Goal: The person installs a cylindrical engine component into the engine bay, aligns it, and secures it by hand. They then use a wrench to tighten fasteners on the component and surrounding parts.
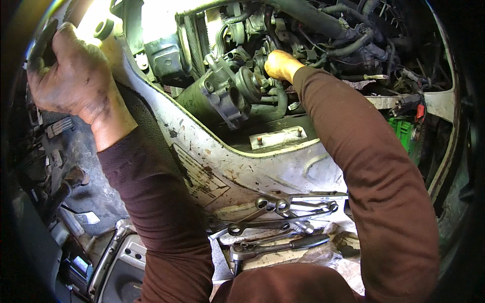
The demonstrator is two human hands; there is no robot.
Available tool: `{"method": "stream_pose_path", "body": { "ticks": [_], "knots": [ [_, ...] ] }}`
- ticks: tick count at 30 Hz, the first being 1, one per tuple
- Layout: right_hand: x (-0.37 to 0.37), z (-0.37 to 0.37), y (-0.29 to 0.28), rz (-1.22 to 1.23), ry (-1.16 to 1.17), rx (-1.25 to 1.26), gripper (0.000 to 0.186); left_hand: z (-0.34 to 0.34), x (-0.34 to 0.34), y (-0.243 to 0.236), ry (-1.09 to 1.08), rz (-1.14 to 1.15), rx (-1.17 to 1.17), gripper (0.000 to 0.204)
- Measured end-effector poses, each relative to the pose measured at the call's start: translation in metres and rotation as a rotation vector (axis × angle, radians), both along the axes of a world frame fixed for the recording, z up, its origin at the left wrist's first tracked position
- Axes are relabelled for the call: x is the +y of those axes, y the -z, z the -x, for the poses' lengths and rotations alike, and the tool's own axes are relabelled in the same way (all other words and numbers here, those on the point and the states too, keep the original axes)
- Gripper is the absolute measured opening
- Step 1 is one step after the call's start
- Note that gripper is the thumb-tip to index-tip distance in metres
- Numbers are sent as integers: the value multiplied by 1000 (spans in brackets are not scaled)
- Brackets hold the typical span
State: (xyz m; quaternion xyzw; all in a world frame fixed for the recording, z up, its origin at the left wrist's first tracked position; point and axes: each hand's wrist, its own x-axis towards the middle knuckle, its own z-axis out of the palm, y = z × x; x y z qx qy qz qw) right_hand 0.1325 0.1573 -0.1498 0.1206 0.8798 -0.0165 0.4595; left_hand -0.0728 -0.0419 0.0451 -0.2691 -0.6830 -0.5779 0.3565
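Observation:
At the upper left my left hand [76,78] is closed round the edge of the vehicle body, beside a bright light. My right hand [280,65] reaches into the engine compartment with curled fingers among hoses and fittings; what its fingertips hold is hidden. Just left of it sits a metal housing [225,98] with a round port and flange, joined to a dark cylinder [194,103]. Below that, two bolts stand up from a light bracket [277,136]. The dirty white body panel [242,177] curves between my forearms, with a label on it.
Several wrenches [268,212] lie in a heap on a ledge near me, with a ratchet [278,245] below them. A green part [401,131] and a red connector [419,112] are at the right. Hoses [343,48] cross the engine. Interior parts fill the lower left.

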Motion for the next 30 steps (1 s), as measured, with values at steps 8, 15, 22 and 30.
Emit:
{"method": "stream_pose_path", "body": {
  "ticks": [8,15,22,30],
  "knots": [
    [25,2,37,26,42,107,33,-5,14,8,167,-129,-47,25],
    [28,-14,-10,219,-436,168,21,8,0,8,0,93,60,28],
    [4,-3,-13,22,-311,-20,25,0,7,9,158,-93,-55,25],
    [0,5,-14,7,-307,-57,31,18,-1,15,97,-48,87,23]
  ]
}}
